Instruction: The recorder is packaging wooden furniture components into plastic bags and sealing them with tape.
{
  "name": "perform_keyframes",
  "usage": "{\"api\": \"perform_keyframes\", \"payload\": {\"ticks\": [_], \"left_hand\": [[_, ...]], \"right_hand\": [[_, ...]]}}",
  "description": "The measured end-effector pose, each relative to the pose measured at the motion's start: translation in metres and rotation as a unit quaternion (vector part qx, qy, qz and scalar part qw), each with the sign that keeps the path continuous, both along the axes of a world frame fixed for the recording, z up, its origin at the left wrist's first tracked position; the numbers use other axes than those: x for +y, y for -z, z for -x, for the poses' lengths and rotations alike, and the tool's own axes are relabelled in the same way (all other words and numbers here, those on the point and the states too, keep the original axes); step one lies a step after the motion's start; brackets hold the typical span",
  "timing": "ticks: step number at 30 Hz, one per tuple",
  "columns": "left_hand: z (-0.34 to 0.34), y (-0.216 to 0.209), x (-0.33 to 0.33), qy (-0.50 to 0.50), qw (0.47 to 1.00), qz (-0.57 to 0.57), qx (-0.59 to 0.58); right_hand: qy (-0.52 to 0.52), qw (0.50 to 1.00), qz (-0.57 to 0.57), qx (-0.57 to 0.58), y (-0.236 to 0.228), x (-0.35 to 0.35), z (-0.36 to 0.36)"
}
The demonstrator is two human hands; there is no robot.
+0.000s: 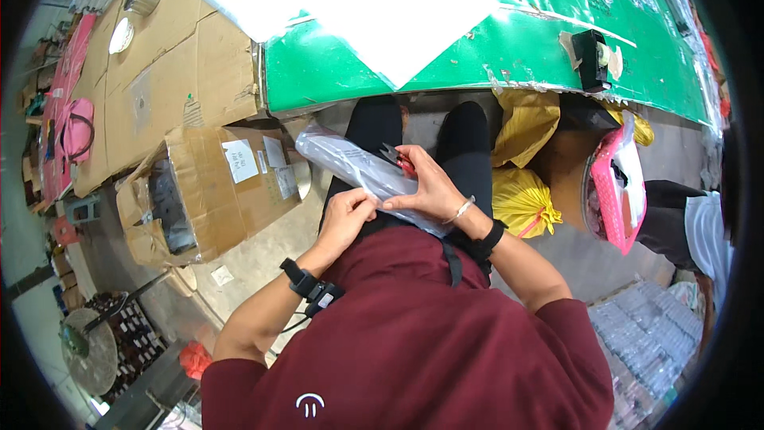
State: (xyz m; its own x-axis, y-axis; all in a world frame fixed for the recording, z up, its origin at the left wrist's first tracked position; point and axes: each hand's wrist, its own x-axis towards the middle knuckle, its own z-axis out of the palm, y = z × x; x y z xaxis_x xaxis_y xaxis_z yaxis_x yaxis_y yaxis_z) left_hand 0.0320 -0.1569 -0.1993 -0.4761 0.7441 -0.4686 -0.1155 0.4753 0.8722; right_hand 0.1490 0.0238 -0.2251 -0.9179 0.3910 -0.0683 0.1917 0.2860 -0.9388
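Observation:
A long parcel in clear, greyish plastic wrap (pixel 350 161) lies slantwise across my lap, its far end toward the left. My left hand (pixel 344 216) is closed at the near side of the parcel, its thumb and fingertips pinching the plastic. My right hand (pixel 432 189) rests over the parcel's nearer half, with the thumb stretched toward the left fingertips. Small thread snips (pixel 399 161) with dark blades and red handles sit in its curled fingers, the blades pointing up and left. What the wrap contains cannot be made out.
Ahead stands a green-topped table (pixel 334 72) bearing clear plastic sheets (pixel 398 24) and a black tape dispenser (pixel 590 61). An open cardboard box (pixel 215 191) is at my left. Yellow bags (pixel 521 201) and a pink-lined bin (pixel 613 191) stand right, near another person's sleeve (pixel 708 231).

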Motion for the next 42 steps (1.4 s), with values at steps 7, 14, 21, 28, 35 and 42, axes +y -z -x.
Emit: {"api": "perform_keyframes", "payload": {"ticks": [7,14,21,28,35,42], "left_hand": [[-0.004,-0.013,-0.027,0.0,0.996,0.084,0.016],[0.031,-0.012,-0.017,-0.158,0.981,0.107,0.028],[0.023,0.006,-0.01,-0.187,0.981,0.054,-0.013],[0.015,0.012,-0.009,-0.216,0.976,-0.022,-0.02],[0.012,-0.028,-0.016,-0.033,0.977,0.088,0.193],[0.01,-0.031,-0.019,-0.03,0.932,0.122,0.34]], "right_hand": [[0.02,0.995,-0.027,-0.091,-0.023,-0.018,-0.003],[-0.006,0.987,-0.153,-0.047,-0.044,-0.033,-0.011],[-0.002,0.977,-0.213,0.007,-0.04,-0.035,-0.007],[-0.015,0.982,-0.183,-0.031,-0.04,-0.03,-0.015],[0.009,0.98,-0.196,-0.018,-0.049,-0.011,0.018],[0.034,0.997,-0.052,0.051,-0.03,-0.042,0.062]]}}
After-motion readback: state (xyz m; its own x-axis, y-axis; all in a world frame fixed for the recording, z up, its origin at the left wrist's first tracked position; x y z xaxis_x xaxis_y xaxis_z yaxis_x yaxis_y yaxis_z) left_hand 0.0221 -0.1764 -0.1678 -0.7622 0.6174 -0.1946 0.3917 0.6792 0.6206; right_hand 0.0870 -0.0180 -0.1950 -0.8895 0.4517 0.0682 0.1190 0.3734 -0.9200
